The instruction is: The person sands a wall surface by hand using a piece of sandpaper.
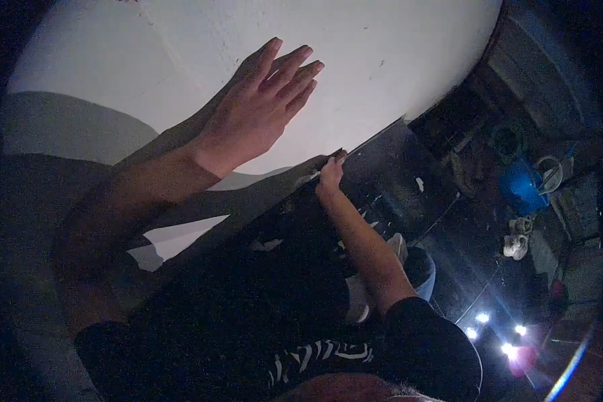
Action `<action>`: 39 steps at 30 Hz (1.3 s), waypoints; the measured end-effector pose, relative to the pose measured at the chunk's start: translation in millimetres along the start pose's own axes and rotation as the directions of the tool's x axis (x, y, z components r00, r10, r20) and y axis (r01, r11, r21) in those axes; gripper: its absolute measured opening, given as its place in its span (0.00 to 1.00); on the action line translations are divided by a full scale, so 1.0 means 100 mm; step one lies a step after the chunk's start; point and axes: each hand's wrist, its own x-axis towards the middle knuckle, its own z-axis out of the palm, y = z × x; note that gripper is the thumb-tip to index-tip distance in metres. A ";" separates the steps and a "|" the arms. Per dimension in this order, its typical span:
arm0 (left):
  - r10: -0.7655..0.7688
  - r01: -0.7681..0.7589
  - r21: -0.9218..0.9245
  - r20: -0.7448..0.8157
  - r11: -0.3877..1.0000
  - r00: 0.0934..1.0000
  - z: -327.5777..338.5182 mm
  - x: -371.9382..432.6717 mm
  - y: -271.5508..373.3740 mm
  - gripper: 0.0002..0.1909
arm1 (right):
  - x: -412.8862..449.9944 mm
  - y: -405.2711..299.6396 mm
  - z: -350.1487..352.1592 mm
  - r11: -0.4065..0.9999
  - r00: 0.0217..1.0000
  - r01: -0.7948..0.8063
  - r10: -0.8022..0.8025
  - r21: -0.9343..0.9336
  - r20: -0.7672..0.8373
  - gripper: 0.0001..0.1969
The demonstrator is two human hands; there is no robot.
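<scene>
A large, smooth white curved panel [362, 65], with scattered specks and small marks, fills the upper part of the head view. My left hand [256, 108] is over it, palm towards the surface and fingers apart, holding nothing; its shadow falls close beside it. Whether the palm touches the panel cannot be told. At the panel's lower edge is my right hand [333, 171], its fingers closed around that edge or a thin dark piece along it; the dimness hides which.
A blue container [525, 186] stands at the right, near a coiled hose or cable [507, 139]. Pale gloves or rags [516, 238] lie below it. Several bright lamps [508, 350] shine at the lower right. A thin cord [477, 294] crosses the dark floor.
</scene>
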 end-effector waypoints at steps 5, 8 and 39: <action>-0.037 0.036 0.005 0.034 0.999 0.999 0.04 -0.13 -0.01 0.32 | -0.56 -0.88 0.22 0.925 0.928 0.358 -0.367 0.125 0.061 0.28; -0.032 0.032 -0.010 0.006 0.999 0.999 0.10 -0.09 0.03 0.31 | -0.68 -1.04 0.19 0.517 0.554 0.832 -0.792 -0.200 0.255 0.29; -0.023 0.024 -0.011 0.047 1.000 0.999 0.01 -0.08 0.01 0.34 | -0.43 -0.59 0.22 0.899 0.898 0.438 -0.437 -0.002 -0.044 0.20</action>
